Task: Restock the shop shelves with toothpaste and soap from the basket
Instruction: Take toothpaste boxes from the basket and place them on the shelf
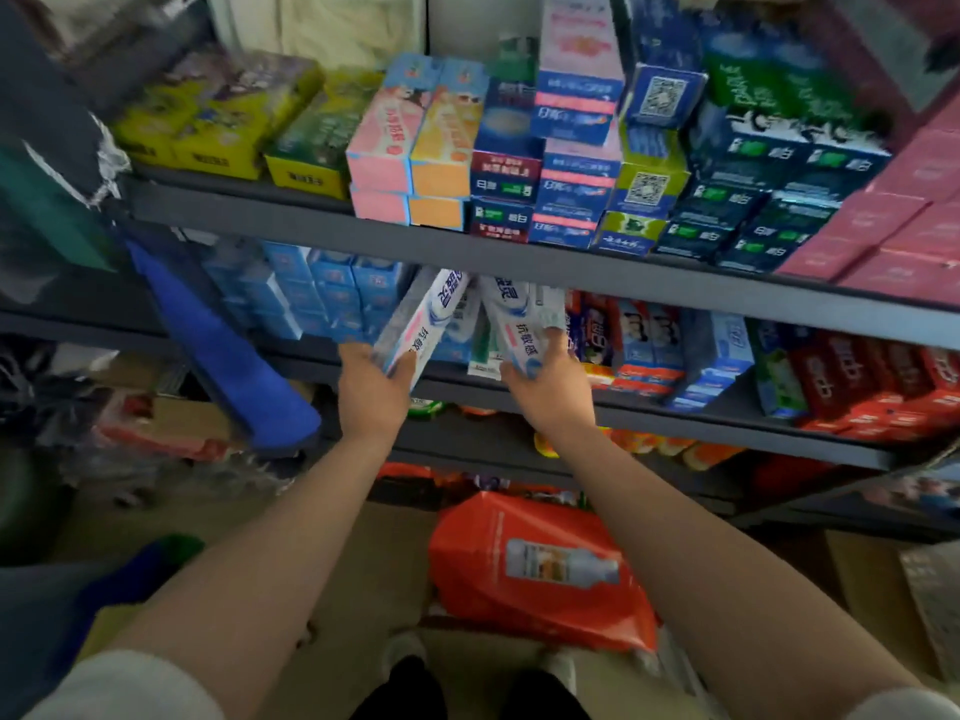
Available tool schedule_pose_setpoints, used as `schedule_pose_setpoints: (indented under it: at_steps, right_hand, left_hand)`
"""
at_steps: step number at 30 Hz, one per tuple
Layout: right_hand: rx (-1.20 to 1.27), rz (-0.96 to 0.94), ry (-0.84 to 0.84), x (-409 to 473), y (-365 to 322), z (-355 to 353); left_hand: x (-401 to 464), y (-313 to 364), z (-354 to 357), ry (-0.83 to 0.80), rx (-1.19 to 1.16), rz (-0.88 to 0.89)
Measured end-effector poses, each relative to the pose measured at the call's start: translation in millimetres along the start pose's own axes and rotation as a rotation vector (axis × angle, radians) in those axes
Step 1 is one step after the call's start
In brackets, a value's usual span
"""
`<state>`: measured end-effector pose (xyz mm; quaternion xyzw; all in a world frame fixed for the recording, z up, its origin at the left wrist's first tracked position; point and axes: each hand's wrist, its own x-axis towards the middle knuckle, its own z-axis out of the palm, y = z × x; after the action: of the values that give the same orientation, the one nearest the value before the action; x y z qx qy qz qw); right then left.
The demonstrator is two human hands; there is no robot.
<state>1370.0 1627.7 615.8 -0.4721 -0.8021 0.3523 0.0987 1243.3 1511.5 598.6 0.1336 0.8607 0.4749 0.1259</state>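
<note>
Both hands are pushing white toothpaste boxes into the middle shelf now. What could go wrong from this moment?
1. The left hand and right hand hold their white toothpaste boxes tilted towards each other; they may jam in the narrow gap.
2. Pushing in could knock the light blue boxes beside them.
3. The overhanging upper shelf stacks look leaning and might fall if bumped.

Two hands are up at the shelves: the left hand (pixel 371 384) and the right hand (pixel 550 389). Each grips one white toothpaste box, two in all: the left box (pixel 427 319) and the right box (pixel 511 324). Three shelf levels show. One orange bag (pixel 540 569) lies on the floor below. The stacked boxes are too blurred and crowded to count.
</note>
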Motion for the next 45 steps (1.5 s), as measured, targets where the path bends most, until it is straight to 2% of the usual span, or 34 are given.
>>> schedule_pose_setpoints:
  at_steps: [4,7,12,15,17,21,30,37,45]
  right_hand:
    - [0.003,-0.024,-0.038,2.1,-20.2,30.2]
    - [-0.123,-0.081,-0.096,13.0,-37.3,45.4]
    - [-0.380,-0.198,-0.128,33.8,-48.7,51.0]
    - [-0.572,-0.275,-0.144,40.4,-44.4,40.5]
    - [-0.654,-0.334,-0.149,45.0,-45.9,34.4]
    - [-0.682,-0.405,-0.157,52.8,-52.3,33.7]
    - [-0.640,-0.393,-0.130,44.6,-55.2,41.2]
    - [-0.674,-0.354,-0.064,53.7,-67.5,48.6]
    - [-0.665,-0.376,-0.073,50.4,-59.6,52.5]
  left_hand:
    - [21.7,-8.6,-5.7,-0.092,0.082,0.123]
    - [35.3,-2.0,-2.4,-0.194,0.183,0.152]
    - [52.1,-9.3,-5.5,-0.369,0.144,0.203]
    - [54.9,-25.0,-18.7,-0.506,0.133,0.327]
    - [57.2,-33.2,-23.4,-0.546,0.231,0.422]
    - [58.1,-33.0,-18.1,-0.434,0.315,0.489]
    - [70.6,-28.9,5.3,-0.252,0.377,0.486]
    - [82.1,-34.9,2.8,-0.262,0.376,0.524]
    - [75.3,-33.5,0.9,-0.255,0.440,0.586]
